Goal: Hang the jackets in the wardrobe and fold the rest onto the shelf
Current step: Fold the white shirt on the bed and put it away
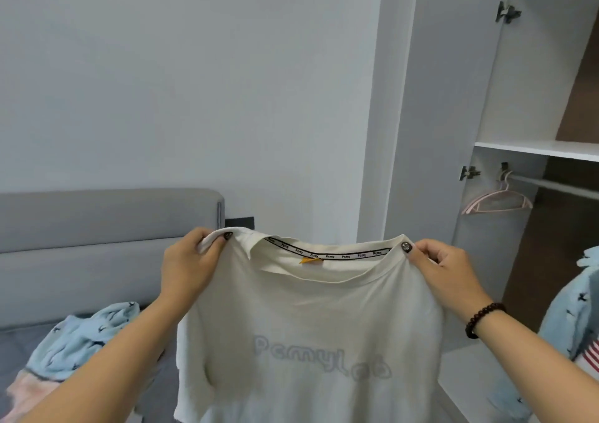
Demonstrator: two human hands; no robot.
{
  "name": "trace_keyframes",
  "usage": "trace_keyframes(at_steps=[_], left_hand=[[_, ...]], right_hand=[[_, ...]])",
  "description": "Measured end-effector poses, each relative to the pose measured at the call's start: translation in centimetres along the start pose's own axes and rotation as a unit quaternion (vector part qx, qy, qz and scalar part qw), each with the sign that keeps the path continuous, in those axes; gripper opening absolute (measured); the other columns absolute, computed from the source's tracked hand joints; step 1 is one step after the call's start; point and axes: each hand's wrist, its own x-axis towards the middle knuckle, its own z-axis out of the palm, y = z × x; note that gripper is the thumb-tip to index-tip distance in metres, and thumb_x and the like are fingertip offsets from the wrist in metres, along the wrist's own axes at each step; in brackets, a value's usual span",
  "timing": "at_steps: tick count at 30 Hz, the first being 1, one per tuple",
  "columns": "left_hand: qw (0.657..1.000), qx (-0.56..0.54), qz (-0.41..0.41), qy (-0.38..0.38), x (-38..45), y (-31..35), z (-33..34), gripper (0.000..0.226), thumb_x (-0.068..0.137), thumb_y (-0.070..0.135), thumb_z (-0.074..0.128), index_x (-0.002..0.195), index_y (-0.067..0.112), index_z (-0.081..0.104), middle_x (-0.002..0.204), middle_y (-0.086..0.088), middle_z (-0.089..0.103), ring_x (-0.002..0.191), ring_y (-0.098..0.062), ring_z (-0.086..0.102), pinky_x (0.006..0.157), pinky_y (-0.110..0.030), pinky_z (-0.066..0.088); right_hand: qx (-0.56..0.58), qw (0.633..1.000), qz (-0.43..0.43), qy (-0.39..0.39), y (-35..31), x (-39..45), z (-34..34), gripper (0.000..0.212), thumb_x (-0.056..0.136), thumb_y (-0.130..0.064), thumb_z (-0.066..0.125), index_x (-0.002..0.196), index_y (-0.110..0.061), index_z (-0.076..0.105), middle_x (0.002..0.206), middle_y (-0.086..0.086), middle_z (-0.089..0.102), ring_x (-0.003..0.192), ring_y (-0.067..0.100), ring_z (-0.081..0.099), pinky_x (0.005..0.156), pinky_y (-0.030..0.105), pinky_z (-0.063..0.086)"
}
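— How is the cream T-shirt [311, 341] held?

— It is pinched at both shoulder seams: the left hand [189, 265] has its fingers [207, 239] curled round the left shoulder, the right hand [445, 272] is closed on the right shoulder. The shirt is held up in mid-air in front of the bed [81, 254], its neckline stretched level between the hands and its body hanging straight down from them.

— Where is the shelf to be found from there?

— The wardrobe shelf [534, 148] lies up and to the right, nearer the right hand; below it a pink hanger [497, 200] is hung on the rail [557, 187]. Folding is judged to be needed first, so the long axis, now vertical, would have to be laid flat
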Motion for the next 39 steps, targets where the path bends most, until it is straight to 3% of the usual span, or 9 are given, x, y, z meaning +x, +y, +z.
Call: trace_keyframes(at_steps=[4,9,15,19,23,30,34,37,39], left_hand=[[0.995,-0.054,-0.025,0.077,-0.1,0.2,-3.2,0.016,0.083,0.036,0.071,0.087,0.044,0.058,0.077,0.018,0.064,0.077,0.007,0.058,0.059,-0.019,0.04],[0.985,-0.078,-0.003,0.157,-0.5,1.2,-7.9,0.018,0.083,0.037,0.072,0.081,0.045,0.056,0.081,0.035,0.061,0.076,0.011,0.058,0.059,-0.002,0.038],[0.975,-0.03,0.051,0.213,0.7,2.5,-15.9,0.024,0.08,0.03,0.076,0.072,0.039,0.056,0.068,0.035,0.06,0.063,0.01,0.055,0.056,-0.003,0.037],[0.964,0.024,0.095,0.249,1.8,3.7,-21.9,0.024,0.078,0.032,0.075,0.067,0.038,0.055,0.066,0.034,0.06,0.059,0.009,0.052,0.055,-0.006,0.036],[0.956,0.075,0.124,0.256,2.1,3.0,-25.5,0.023,0.078,0.035,0.074,0.067,0.039,0.054,0.068,0.036,0.06,0.061,0.011,0.052,0.056,-0.004,0.035],[0.961,0.153,0.066,0.219,0.7,-7.8,-27.3,0.015,0.078,0.039,0.073,0.079,0.028,0.064,0.074,0.036,0.061,0.067,0.011,0.054,0.063,-0.007,0.038],[0.961,0.215,-0.032,0.173,0.4,-15.9,-27.4,0.016,0.08,0.034,0.076,0.079,0.022,0.066,0.074,0.019,0.064,0.069,0.011,0.055,0.064,-0.004,0.036],[0.949,0.257,-0.106,0.15,1.2,-23.3,-26.7,0.014,0.081,0.029,0.077,0.074,0.026,0.065,0.079,0.022,0.065,0.071,0.017,0.053,0.063,0.002,0.033],[0.94,0.273,-0.155,0.135,2.5,-28.4,-26.0,0.018,0.081,0.03,0.076,0.07,0.031,0.062,0.07,0.016,0.065,0.071,0.018,0.052,0.061,0.002,0.033]], right_hand=[[0.02,0.999,-0.019,-0.027,-1.6,0.1,1.6,0.025,0.088,-0.032,0.064,0.063,-0.027,0.065,0.047,-0.013,0.043,0.047,0.004,0.032,0.044,0.014,0.027],[0.034,0.998,-0.025,-0.056,-4.7,1.5,4.3,0.023,0.087,-0.034,0.066,0.066,-0.023,0.065,0.058,-0.004,0.046,0.056,0.007,0.037,0.053,0.02,0.031],[0.101,0.991,-0.051,-0.068,-9.4,2.5,8.5,0.024,0.085,-0.031,0.069,0.068,-0.014,0.069,0.07,0.01,0.059,0.07,0.016,0.047,0.065,0.025,0.038],[0.079,0.99,-0.094,-0.075,-12.6,3.3,11.0,0.021,0.086,-0.025,0.068,0.067,-0.015,0.069,0.077,0.019,0.067,0.067,0.011,0.05,0.055,0.011,0.038],[0.094,0.981,-0.115,-0.127,-14.4,3.3,15.0,0.027,0.087,-0.03,0.067,0.066,-0.013,0.067,0.078,0.028,0.063,0.067,0.018,0.047,0.066,0.03,0.039],[0.08,0.959,-0.116,-0.245,-11.3,1.9,26.3,0.032,0.087,-0.035,0.063,0.068,-0.01,0.065,0.072,0.025,0.057,0.063,0.02,0.045,0.062,0.032,0.036],[0.044,0.94,-0.107,-0.322,-7.9,1.9,34.3,0.029,0.089,-0.03,0.063,0.068,-0.01,0.063,0.066,0.021,0.053,0.057,0.013,0.039,0.056,0.027,0.031],[0.024,0.916,-0.101,-0.387,-4.9,3.0,42.2,0.024,0.091,-0.026,0.062,0.067,-0.02,0.064,0.062,0.006,0.056,0.055,0.008,0.04,0.054,0.019,0.033],[0.005,0.899,-0.098,-0.426,-2.7,4.0,47.8,0.023,0.091,-0.028,0.061,0.07,-0.019,0.065,0.064,0.002,0.06,0.056,0.012,0.045,0.056,0.019,0.036]])
